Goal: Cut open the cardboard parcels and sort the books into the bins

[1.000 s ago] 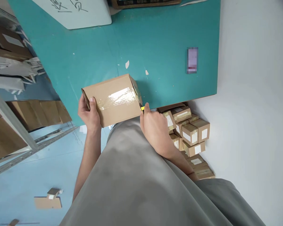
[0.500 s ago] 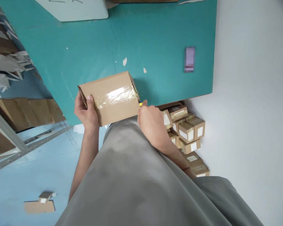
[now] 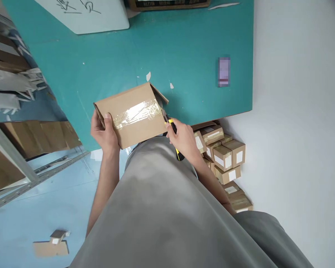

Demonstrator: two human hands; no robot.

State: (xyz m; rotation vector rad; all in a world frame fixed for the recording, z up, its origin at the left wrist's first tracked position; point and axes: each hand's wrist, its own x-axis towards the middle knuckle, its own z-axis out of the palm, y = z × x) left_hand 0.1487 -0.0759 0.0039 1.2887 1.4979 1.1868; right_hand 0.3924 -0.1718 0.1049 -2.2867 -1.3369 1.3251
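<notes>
A brown cardboard box [image 3: 134, 130] with shiny clear tape along its upper face is at the near edge of the green table [image 3: 190, 48]. My left hand [image 3: 106, 132] grips its left end, thumb on top and fingers at the end face. At the right end a flap stands out, away from the box. My right hand [image 3: 184, 139] is closed round a black and yellow utility knife [image 3: 179, 154], whose tip is at the box's right end. What lies inside the box is hidden.
Small labelled boxes [image 3: 223, 156] are stacked below the table's right side, beside the white wall [image 3: 296, 111]. A white container [image 3: 100, 22] and a dark-printed carton [image 3: 170, 4] stand at the far edge. Shelving [image 3: 13, 156] is at left; cardboard pieces [image 3: 50, 248] lie on the floor.
The flap at the box's right end has swung outward. My right hand has shifted slightly right and turned, so more of the knife shows. The view has moved a little.
</notes>
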